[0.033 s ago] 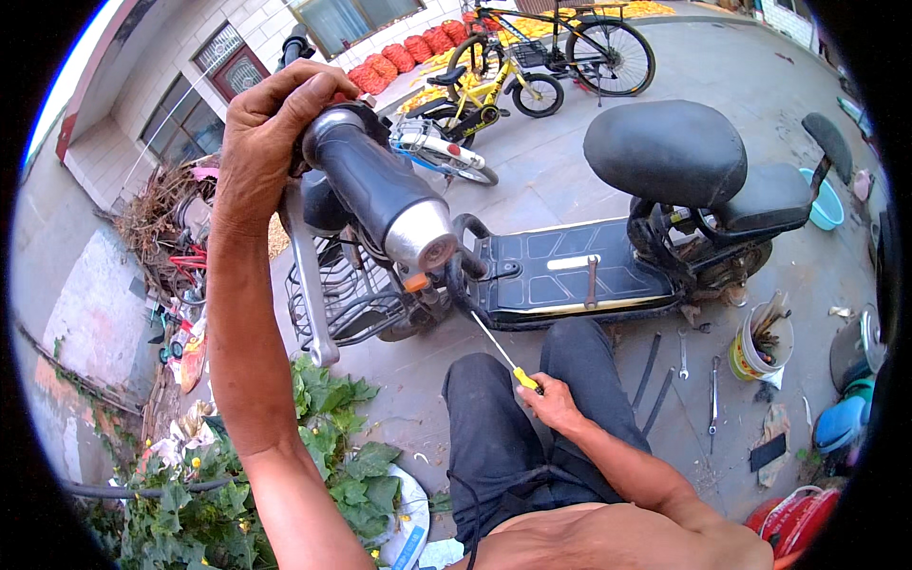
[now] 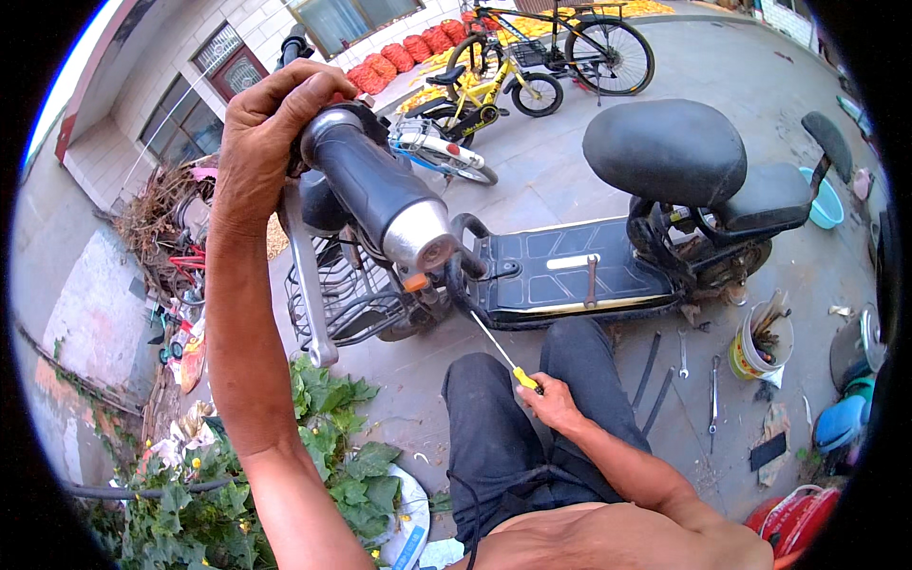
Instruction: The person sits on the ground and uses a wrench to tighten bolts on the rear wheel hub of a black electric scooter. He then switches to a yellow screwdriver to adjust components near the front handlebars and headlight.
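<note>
A black electric scooter stands in front of me, and my left hand [image 2: 277, 119] is wrapped around its handlebar beside the black grip [image 2: 372, 180] with a silver end. A silver brake lever [image 2: 304, 266] hangs below that hand. My right hand [image 2: 554, 404], low near my knees, is closed on the yellow handle of a screwdriver [image 2: 524, 379]. Its long shaft points up and left, with the tip close to the front edge of the scooter's footboard [image 2: 532, 271]. On the footboard lies a wrench [image 2: 592, 282]. The black seat [image 2: 665, 154] is to the right.
Several tools lie on the ground at right, among them a wrench [image 2: 683, 355]; a bucket of tools [image 2: 762, 342] stands beyond them. Leafy plants [image 2: 323, 418] grow at lower left. A yellow bicycle [image 2: 489, 95] and a black bicycle [image 2: 613, 57] are parked at the back.
</note>
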Demonstrator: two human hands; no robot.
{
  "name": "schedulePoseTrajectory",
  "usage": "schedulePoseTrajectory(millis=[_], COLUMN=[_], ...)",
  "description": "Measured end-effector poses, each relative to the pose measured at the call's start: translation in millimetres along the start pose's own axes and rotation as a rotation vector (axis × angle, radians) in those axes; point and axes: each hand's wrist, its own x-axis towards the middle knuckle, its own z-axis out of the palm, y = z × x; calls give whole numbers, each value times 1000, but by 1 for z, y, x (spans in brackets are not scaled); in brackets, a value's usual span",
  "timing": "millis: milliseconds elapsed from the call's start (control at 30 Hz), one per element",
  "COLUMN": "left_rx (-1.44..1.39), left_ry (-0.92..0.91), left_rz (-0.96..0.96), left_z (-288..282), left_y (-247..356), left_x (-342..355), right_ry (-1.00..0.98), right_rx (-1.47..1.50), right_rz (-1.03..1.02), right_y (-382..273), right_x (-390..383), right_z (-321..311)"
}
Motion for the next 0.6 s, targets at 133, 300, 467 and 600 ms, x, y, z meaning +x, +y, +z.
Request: schedulePoseTrajectory(millis=[133,300,467,600], left_rx=[-38,169,167,136], left_ry=[-133,-466,-553,-571], left_rz=[-94,-173,-238,-262], left_z=[-11,-19,-16,-16], left_y=[3,16,17,17], left_x=[13,41,45,48], right_ry=[-11,8,-15,-7], right_rx=[2,43,90,69], right_rz=[33,3,55,39], right_y=[-7,2,-9,-2], right_x=[-2,2,-3,-2], right_z=[-3,-3,-9,-8])
